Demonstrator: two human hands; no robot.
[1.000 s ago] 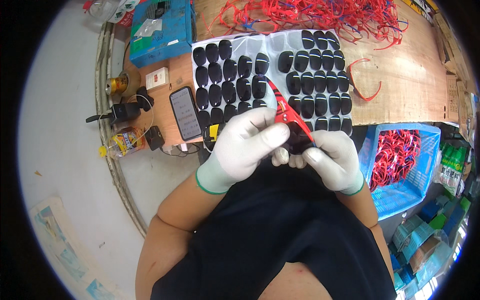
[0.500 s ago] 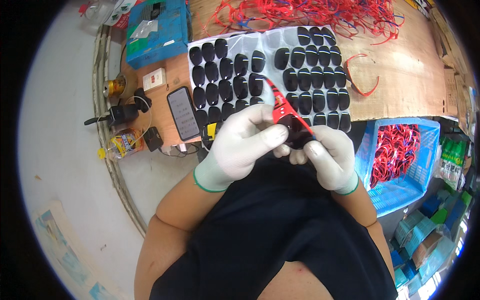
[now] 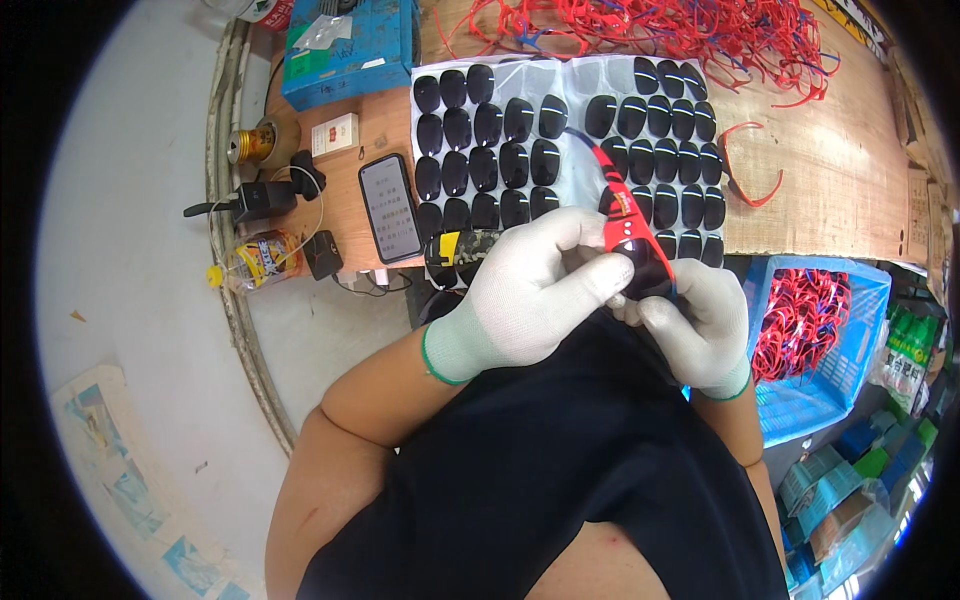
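Note:
Between my two white-gloved hands is a pair of red sunglasses (image 3: pixel 622 212) with a dark lens and a red temple pointing up and away. My left hand (image 3: pixel 540 285) pinches it with thumb and fingers at the hinge side of the lens. On the other side, my right hand (image 3: pixel 703 325) has its thumb and curled fingers closed on the frame's lower edge; part of the frame is hidden by the gloves. Just beyond my hands lies a white sheet (image 3: pixel 580 75) bearing rows of dark lenses (image 3: pixel 487 125).
Red frames (image 3: pixel 660 30) are heaped at the table's far side; one loose frame (image 3: pixel 735 185) lies right of the sheet. A blue crate (image 3: pixel 800 420) of red frames stands at right. Left are a phone (image 3: pixel 391 208), a small box (image 3: pixel 335 134), a blue metal box (image 3: pixel 350 60) and a bottle (image 3: pixel 262 262).
The view has shifted, so the table things appear farther right. My hands still hold the sunglasses, whose temple now stands slightly more upright.

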